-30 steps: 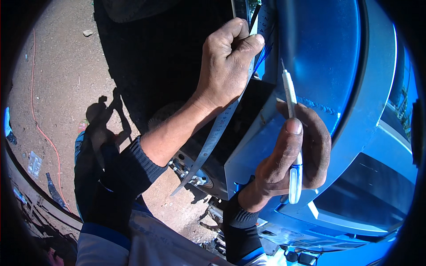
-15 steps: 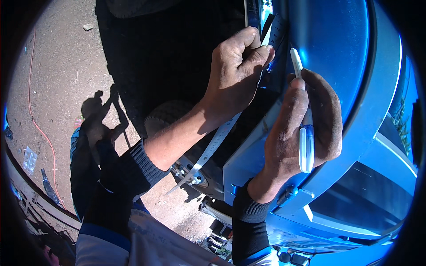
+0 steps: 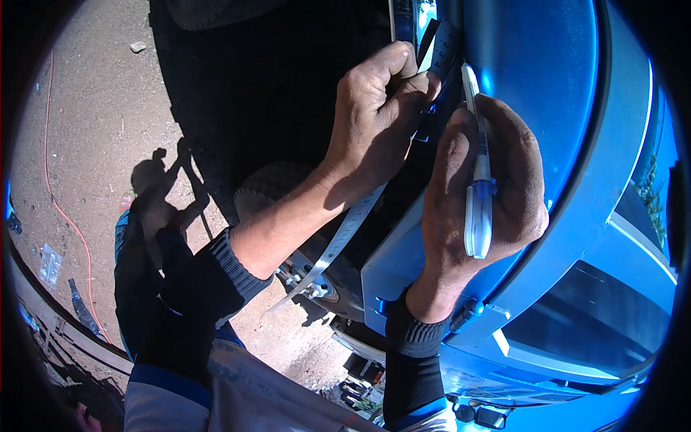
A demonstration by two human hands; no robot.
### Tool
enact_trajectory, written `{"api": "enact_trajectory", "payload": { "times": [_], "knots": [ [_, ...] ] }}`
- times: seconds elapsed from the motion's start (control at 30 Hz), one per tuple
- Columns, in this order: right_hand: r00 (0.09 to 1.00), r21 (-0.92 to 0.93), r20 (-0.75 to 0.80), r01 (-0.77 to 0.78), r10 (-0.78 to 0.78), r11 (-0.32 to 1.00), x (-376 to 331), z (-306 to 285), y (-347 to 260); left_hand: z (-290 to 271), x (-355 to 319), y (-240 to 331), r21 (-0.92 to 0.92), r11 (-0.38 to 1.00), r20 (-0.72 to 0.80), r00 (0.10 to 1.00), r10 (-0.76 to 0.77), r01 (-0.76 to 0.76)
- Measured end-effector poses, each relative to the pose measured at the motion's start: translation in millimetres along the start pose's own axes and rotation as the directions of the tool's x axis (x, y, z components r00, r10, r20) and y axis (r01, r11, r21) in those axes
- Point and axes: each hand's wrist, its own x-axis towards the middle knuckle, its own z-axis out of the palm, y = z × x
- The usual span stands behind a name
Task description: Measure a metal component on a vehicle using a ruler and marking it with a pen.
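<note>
My left hand is closed, pinching a thin flexible measuring tape near the lower edge of a blue vehicle panel. The marked upper end of the tape lies against the panel's edge, and its long pale tail hangs down past my wrist. To the right, my right hand grips a white marker pen between thumb and fingers. A clear bluish cap sits on the pen's rear end. The pen's tip points up beside the tape at the panel edge; whether it touches the panel I cannot tell.
Below my left forearm is a wheel with bright hub nuts. An orange cord runs over the dirt ground at left, near clear plastic packaging and a dark bottle. A stone lies farther off.
My right hand has moved up and slightly left, bringing the pen tip closer to the tape and panel edge. My left hand and the tape have shifted slightly left in view.
</note>
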Motion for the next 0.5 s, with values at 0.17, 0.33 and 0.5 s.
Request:
{"api": "enact_trajectory", "payload": {
  "times": [0.17,0.33,0.5],
  "knots": [
    [1.0,0.014,-0.004,-0.019,0.019,1.0,-8,-13,-3,9,-1,3,-0.073,0.997,-0.065,0.998,-0.027,0.022],
    [0.991,0.023,0.051,-0.123,0.122,0.992,-40,-62,-13,11,0,13,-0.037,0.998,-0.073,0.996,-0.054,0.051],
    [0.991,0.078,0.042,-0.129,0.126,0.989,-64,-81,1,6,2,6,0.018,0.998,-0.035,0.998,0.052,-0.052]
  ]
}}
